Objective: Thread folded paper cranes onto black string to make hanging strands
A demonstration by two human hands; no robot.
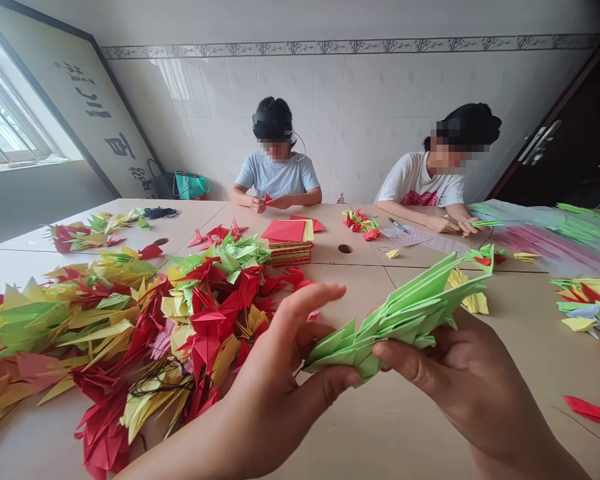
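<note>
A stack of green folded paper cranes (pixel 405 310), nested closely together, is held up over the table between my two hands. My left hand (pixel 300 353) grips its left end, thumb below and index finger raised above it. Around the right end my right hand (pixel 455 373) is closed, its thumb pressed on the near side and the other fingers mostly hidden behind the paper. Just left of my left hand lies a big heap of red, yellow and green paper cranes (pixel 215 300), with black string (pixel 165 380) tangled in it.
Beyond the heap stands a stack of coloured paper squares (pixel 285 233). Two people sit across the table (pixel 360 427), one holding red paper, the other near green pieces. More cranes (pixel 590 307) and a red piece (pixel 590 410) lie at right. Plastic bags (pixel 565 240) cover the far right.
</note>
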